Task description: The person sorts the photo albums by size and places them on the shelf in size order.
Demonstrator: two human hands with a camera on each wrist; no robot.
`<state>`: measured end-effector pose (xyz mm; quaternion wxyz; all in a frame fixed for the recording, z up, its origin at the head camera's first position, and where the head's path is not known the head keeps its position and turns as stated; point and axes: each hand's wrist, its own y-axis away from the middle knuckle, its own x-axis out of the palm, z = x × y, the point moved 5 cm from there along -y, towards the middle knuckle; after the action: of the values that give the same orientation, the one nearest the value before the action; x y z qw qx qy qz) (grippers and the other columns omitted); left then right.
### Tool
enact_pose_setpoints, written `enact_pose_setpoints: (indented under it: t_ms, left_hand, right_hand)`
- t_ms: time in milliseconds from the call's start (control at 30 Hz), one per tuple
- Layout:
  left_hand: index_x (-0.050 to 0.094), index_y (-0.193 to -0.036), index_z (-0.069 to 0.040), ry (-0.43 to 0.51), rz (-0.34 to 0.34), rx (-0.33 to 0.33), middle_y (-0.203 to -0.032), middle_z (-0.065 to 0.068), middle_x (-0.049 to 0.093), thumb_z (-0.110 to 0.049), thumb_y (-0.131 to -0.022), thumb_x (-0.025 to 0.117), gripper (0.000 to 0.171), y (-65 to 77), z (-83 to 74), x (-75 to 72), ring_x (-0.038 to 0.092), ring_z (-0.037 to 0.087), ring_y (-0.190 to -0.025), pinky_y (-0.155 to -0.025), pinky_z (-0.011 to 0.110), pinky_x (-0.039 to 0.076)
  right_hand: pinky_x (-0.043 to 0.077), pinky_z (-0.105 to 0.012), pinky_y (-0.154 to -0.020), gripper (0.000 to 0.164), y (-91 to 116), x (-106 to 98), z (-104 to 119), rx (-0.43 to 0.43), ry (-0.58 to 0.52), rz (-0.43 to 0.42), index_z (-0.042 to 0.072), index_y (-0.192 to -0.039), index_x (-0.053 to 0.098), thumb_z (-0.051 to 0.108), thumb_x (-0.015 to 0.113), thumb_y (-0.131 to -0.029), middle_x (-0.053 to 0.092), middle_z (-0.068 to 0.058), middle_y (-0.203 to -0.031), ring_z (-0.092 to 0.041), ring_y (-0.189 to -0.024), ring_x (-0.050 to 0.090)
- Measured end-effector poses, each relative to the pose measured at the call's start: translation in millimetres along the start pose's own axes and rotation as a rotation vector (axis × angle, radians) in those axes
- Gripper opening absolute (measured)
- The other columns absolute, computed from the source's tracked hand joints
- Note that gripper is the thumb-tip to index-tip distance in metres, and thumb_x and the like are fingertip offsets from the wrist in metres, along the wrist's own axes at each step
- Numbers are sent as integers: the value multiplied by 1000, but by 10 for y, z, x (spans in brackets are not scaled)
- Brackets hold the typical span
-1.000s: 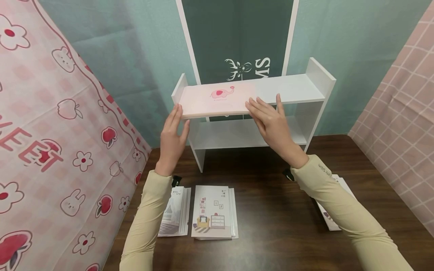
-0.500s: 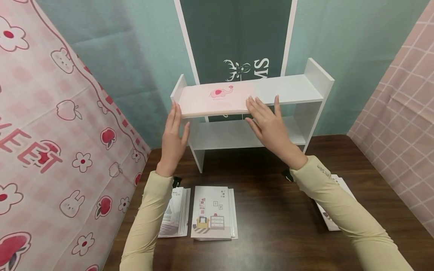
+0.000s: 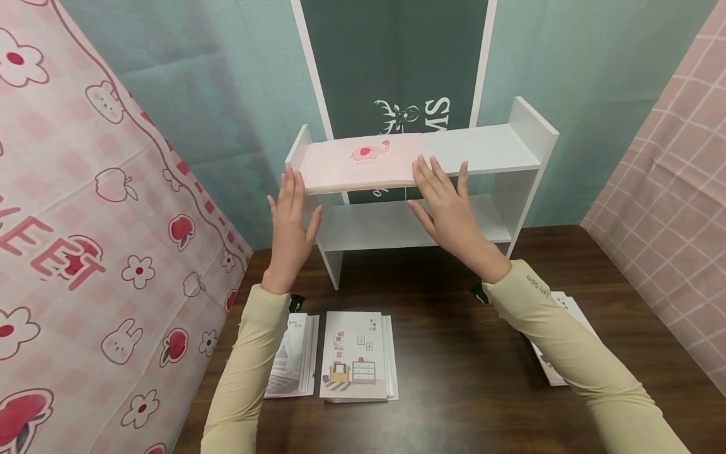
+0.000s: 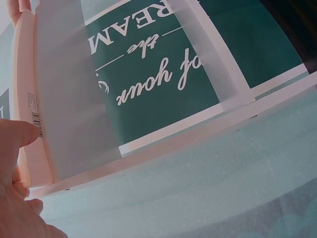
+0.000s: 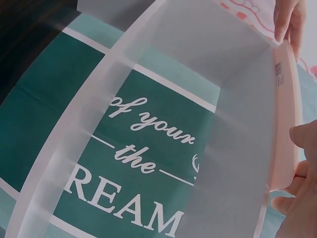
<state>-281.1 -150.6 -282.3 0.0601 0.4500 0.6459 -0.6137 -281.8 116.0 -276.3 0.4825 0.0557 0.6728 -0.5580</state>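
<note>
A flat pink pad (image 3: 368,167) with an elephant print lies along the left part of the white shelf's (image 3: 471,148) top board, near the left upright. My left hand (image 3: 289,233) touches its front left corner with straight fingers, the thumb held apart below. At its front right corner my right hand (image 3: 450,221) rests its extended fingertips on it, thumb pointing in lower down. In the left wrist view, a barcode shows on the pad's front edge (image 4: 37,153) beside the thumb. The right wrist view shows both hands at opposite ends of the pad (image 5: 287,109).
White illustrated booklets in two stacks lie on the dark wooden table (image 3: 454,378): a grey-pictured stack (image 3: 292,356) and a room-picture stack (image 3: 354,356). Another booklet (image 3: 573,315) is partly hidden by the right sleeve. A flowered pink cloth (image 3: 113,252) hangs on the left.
The pad has shifted slightly back on the shelf, with both hands following it. The left hand's fingers have spread, and the right fingertips have moved up along the corner.
</note>
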Motion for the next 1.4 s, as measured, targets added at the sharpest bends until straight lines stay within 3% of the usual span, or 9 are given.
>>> enact_pose_setpoints:
  t_ms: [267,1033,1400]
  left_hand:
    - [13,-149,-9,-4,21,-4,-157,5,4,-22,-91,59,75,16,16,38,4,24,-144,-106,65,-6]
    - [7,-150,-12,-56,65,-35,-157,4,0,-26,-93,55,76,-62,25,63,0,24,-144,-106,62,-10]
    - [8,-150,-12,14,60,-52,-157,1,-3,-25,-90,60,80,-26,12,70,1,21,-144,-107,63,-4]
  right_hand:
    - [-12,-56,-109,68,27,70,-22,7,4,16,8,-148,19,34,52,-94,19,-8,-154,-26,-143,12]
    - [-15,-56,-108,71,-52,158,-121,18,20,5,13,-150,11,37,49,-95,9,-2,-156,-26,-143,3]
    - [-16,-55,-108,75,-13,228,-171,26,-25,-52,8,-150,9,32,53,-94,5,-8,-156,-27,-143,0]
